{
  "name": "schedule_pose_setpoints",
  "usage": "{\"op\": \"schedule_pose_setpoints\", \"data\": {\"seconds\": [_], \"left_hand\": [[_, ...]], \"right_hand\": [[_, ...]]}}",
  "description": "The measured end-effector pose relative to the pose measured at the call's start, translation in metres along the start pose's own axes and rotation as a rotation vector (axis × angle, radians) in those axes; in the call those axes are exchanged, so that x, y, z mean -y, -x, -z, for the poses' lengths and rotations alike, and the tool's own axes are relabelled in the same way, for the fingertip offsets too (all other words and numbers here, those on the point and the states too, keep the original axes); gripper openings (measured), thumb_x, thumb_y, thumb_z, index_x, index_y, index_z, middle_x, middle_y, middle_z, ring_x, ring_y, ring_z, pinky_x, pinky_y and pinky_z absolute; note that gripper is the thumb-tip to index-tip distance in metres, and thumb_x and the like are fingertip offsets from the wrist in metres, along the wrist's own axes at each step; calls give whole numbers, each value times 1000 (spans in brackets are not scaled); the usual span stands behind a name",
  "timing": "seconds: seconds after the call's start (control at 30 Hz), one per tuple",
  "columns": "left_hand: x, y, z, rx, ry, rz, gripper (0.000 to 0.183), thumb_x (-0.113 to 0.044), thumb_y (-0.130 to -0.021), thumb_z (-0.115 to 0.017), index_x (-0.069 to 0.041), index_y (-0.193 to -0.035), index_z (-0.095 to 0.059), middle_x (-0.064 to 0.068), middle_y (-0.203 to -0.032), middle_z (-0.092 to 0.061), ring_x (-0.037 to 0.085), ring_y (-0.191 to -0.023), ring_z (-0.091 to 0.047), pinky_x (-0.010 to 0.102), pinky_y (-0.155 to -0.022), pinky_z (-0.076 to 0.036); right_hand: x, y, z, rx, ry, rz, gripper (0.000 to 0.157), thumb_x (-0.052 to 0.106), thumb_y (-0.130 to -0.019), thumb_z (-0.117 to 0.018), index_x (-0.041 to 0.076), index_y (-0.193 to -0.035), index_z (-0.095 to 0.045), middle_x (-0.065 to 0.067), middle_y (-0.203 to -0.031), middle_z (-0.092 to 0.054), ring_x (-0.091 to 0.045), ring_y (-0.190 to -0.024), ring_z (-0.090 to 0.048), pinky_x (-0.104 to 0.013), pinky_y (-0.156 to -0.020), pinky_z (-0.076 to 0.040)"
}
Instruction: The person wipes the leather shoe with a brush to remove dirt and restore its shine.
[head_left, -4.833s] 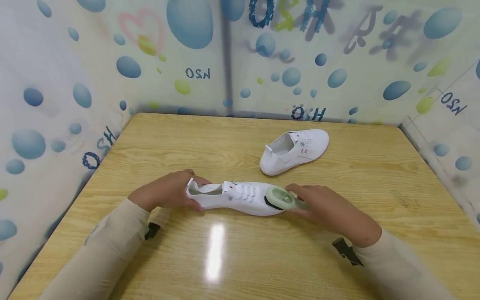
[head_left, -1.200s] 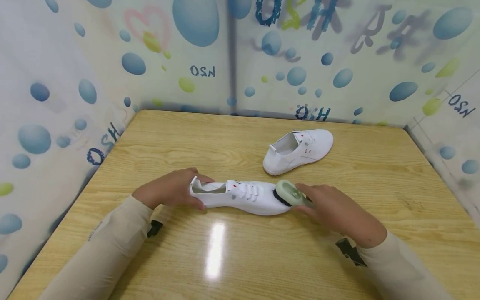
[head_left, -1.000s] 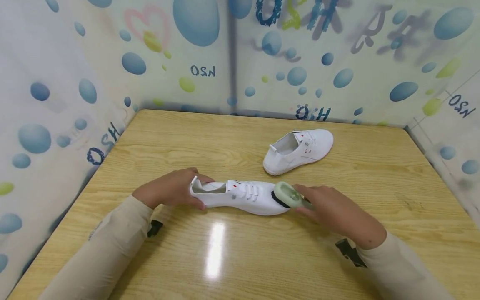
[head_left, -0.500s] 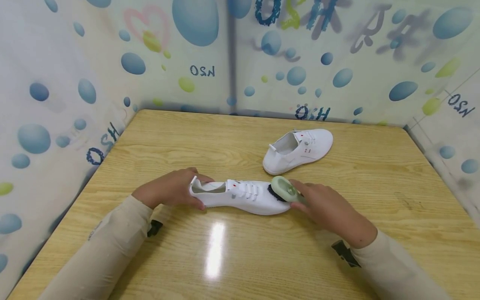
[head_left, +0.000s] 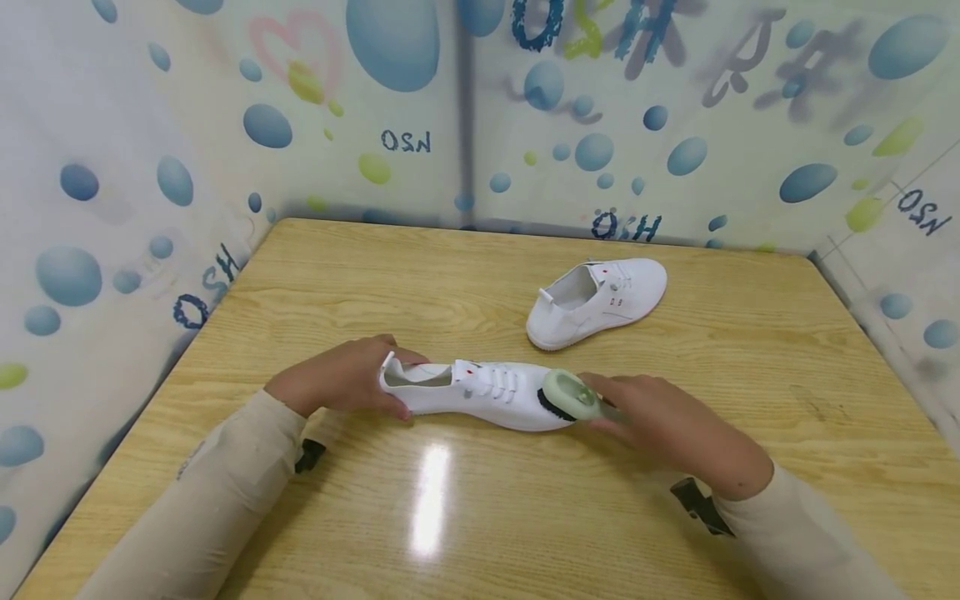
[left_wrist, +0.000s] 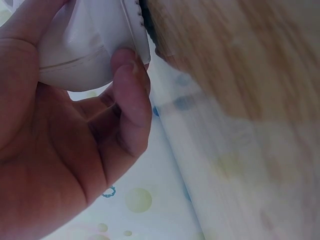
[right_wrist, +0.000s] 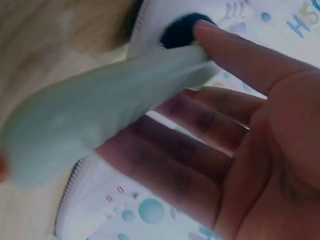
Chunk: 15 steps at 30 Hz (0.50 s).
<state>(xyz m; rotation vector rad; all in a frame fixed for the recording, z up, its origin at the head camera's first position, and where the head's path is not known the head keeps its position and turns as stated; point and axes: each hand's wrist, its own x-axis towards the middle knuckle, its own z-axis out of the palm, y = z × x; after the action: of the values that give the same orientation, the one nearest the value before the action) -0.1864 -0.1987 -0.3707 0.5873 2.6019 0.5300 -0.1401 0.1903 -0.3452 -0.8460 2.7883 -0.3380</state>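
In the head view a white lace-up shoe [head_left: 495, 400] lies on the wooden table with its toe to the right. My left hand [head_left: 352, 379] grips its heel, thumb on one side and fingers on the other; the left wrist view shows a curled finger against the white heel [left_wrist: 85, 60]. With my right hand [head_left: 660, 417] I hold a pale green shoe brush [head_left: 572, 395] by its handle, its black bristles on the toe of the shoe. The right wrist view shows the green handle [right_wrist: 100, 110] between thumb and fingers, the dark bristles [right_wrist: 182, 31] beyond.
Behind, a second white shoe [head_left: 596, 302] stands on the table [head_left: 360, 275], toe pointing to the back right. Walls printed with blue and green bubbles [head_left: 592, 154] rise along the table's back and sides. Light glares on the table near the front.
My right hand has moved the brush in short strokes to and fro over the shoe's toe, most recently slightly toward the front. My left hand and both shoes have stayed in place.
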Motion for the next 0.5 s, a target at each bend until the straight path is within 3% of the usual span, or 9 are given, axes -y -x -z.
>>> {"op": "schedule_pose_setpoints", "data": {"seconds": [0.1,0.27,0.4,0.5], "left_hand": [[0,0,1,-1,0,1,77,-51,-68,-89,-35,-137,-60,0,-110,-60,18,-93,-56,36,-85,-44],[-2,1,2,2,2,5,78,-50,-68,-89,-34,-138,-60,1,-110,-59,18,-93,-56,36,-86,-44],[-4,2,2,7,8,7,78,-49,-68,-89,-31,-138,-60,2,-110,-60,19,-92,-57,36,-85,-45],[-4,2,2,6,8,5,77,-49,-68,-89,-31,-137,-61,2,-110,-60,18,-91,-57,35,-83,-45]], "right_hand": [[3,-4,-3,-37,10,20,51,27,-93,-72,6,-137,-58,-12,-115,-72,-26,-101,-71,-44,-86,-56],[6,-7,-5,-78,53,-26,55,29,-92,-73,3,-137,-56,-17,-112,-72,-30,-98,-71,-46,-82,-56],[4,-7,-3,-49,60,-89,55,31,-93,-72,1,-137,-57,-17,-111,-72,-28,-96,-70,-45,-80,-56],[2,-3,1,-11,51,-85,53,31,-93,-71,2,-135,-58,-13,-108,-72,-22,-92,-69,-42,-78,-56]]}}
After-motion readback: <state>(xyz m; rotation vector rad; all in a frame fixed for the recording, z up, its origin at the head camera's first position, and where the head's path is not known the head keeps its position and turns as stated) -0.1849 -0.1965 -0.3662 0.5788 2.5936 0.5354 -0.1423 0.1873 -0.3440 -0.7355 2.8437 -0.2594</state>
